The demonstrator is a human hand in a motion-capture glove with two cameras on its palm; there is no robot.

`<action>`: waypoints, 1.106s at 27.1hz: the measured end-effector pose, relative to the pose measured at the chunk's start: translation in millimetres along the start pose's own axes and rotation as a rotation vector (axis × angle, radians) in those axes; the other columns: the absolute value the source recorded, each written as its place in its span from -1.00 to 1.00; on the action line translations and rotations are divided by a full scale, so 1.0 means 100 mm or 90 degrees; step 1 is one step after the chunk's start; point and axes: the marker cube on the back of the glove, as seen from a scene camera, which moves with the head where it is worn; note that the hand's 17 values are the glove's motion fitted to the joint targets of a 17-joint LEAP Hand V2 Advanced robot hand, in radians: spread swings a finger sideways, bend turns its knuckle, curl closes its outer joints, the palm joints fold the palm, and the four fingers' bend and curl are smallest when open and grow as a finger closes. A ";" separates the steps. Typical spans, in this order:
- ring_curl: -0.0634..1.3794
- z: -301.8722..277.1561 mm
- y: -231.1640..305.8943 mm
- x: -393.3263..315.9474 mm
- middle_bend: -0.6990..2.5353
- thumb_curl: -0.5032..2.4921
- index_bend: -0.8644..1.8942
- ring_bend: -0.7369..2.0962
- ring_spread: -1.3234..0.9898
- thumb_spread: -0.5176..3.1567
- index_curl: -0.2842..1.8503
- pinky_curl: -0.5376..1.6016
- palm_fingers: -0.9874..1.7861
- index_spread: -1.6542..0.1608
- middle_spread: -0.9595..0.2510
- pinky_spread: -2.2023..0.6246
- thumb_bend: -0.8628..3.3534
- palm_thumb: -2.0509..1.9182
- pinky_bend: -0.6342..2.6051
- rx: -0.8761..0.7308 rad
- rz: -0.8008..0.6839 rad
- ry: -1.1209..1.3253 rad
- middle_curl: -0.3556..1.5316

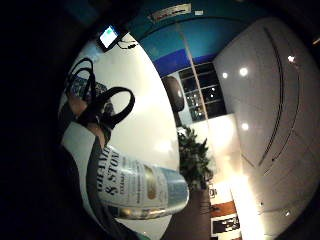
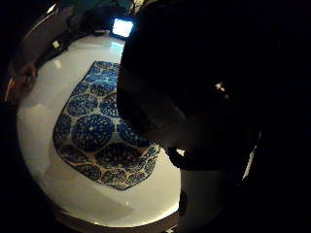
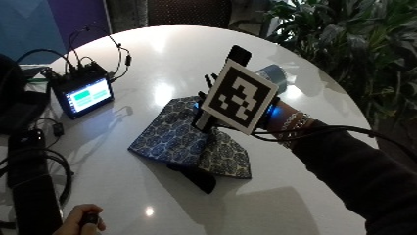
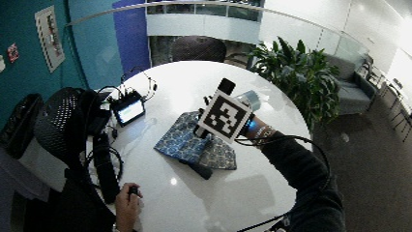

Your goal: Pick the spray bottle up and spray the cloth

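Observation:
My gloved right hand (image 3: 207, 84) is raised over a round white table (image 3: 169, 44) and grips a spray bottle (image 3: 270, 76), which is tilted with its pale blue base pointing away from the cloth. The bottle's white printed label (image 1: 135, 185) lies close to the palm. Its dark head (image 2: 194, 97) fills much of the thumb side view. A blue patterned cloth (image 3: 186, 139) lies flat on the table just below and in front of the hand, and shows again under the bottle head (image 2: 97, 131). Most of the hand is hidden in the outside view.
A small lit monitor (image 3: 83, 93) with cables stands at the table's left. A black device (image 3: 29, 196) lies along the near left edge. A bare hand (image 3: 78, 220) rests at the front edge. Leafy plants (image 3: 338, 39) stand beyond the table's right side.

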 end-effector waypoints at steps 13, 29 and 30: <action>-0.31 0.09 0.16 0.18 -0.32 -0.24 -0.24 -0.10 -0.03 -0.29 -0.25 -0.14 0.66 0.51 0.22 0.37 -0.60 0.47 -0.32 -0.026 0.060 -0.017 -0.12; -0.31 0.08 -0.13 0.45 -0.32 -0.23 -0.24 -0.09 -0.03 -0.28 -0.24 -0.15 0.65 0.51 0.20 0.37 -0.60 0.47 -0.31 0.077 0.377 -0.416 -0.12; -0.31 0.09 -0.14 0.45 -0.32 -0.23 -0.24 -0.09 -0.03 -0.29 -0.24 -0.15 0.65 0.51 0.20 0.37 -0.60 0.47 -0.31 0.091 0.410 -0.455 -0.12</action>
